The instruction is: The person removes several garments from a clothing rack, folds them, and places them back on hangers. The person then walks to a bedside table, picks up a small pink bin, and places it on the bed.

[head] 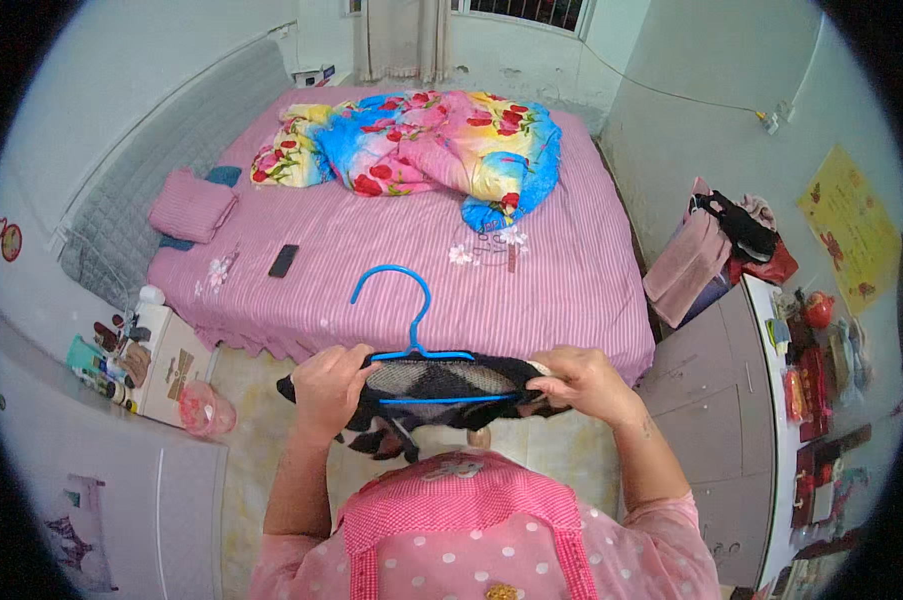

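Note:
A blue clothes hanger (419, 322) sits inside the neck of a dark patterned knit garment (440, 379), its hook pointing away from me towards the bed. My left hand (330, 382) grips the garment at its left shoulder. At the opposite shoulder, my right hand (582, 380) pinches the fabric between thumb and fingers. The hanger's lower bar shows through the neck opening. Below my left hand the garment's lower part hangs down, partly hidden by my pink checked apron (459, 495).
Ahead stands a bed with a pink striped sheet (391, 300), bearing a floral quilt (421, 142), a folded pink pillow (192, 206) and a phone (283, 260). Left are a cluttered nightstand (162, 367) and a pink bin (207, 409). A grey cabinet (710, 420) stands right, near piled clothes (691, 259).

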{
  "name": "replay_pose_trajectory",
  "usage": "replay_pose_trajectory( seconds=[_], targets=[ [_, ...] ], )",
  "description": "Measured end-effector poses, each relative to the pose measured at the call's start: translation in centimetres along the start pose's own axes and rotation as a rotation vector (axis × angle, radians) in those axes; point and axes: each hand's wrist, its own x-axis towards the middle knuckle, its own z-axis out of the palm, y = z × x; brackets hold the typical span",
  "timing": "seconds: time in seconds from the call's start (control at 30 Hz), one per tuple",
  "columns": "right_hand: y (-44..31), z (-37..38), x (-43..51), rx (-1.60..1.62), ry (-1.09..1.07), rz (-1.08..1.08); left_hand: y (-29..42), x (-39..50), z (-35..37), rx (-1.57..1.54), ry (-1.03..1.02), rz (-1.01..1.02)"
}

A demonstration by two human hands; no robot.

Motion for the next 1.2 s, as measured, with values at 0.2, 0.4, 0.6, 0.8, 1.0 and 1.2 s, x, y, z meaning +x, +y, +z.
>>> replay_pose_trajectory(
  seconds=[0.2, 0.4, 0.6, 0.8, 1.0, 1.2],
  targets=[
    [6.4, -3.5, 3.7, -0.055, -0.004, -0.074, 0.1, 6.0, 5.1, 0.028, 0.003, 0.047],
    [12.7, -6.2, 8.7, -0.065, -0.024, -0.152, 1.0, 13.7, 10.3, -0.037, 0.016, 0.156],
    [19.6, -8.5, 12.3, -0.048, 0.052, -0.169, 0.1, 17.5, 14.4, 0.002, 0.012, 0.024],
    [24.0, -9.4, 14.8, -0.051, 0.285, -0.152, -4.3, 18.4, 16.0, -0.001, 0.014, -0.058],
    [24.5, -8.7, 17.4, -0.042, 0.28, -0.106, -8.9, 19.0, 18.4, -0.089, 0.267, -0.037],
    [24.3, -7.1, 21.6, 0.089, 0.287, -0.046, -12.7, 20.2, 17.8, -0.414, 0.405, -0.52]
  ],
)
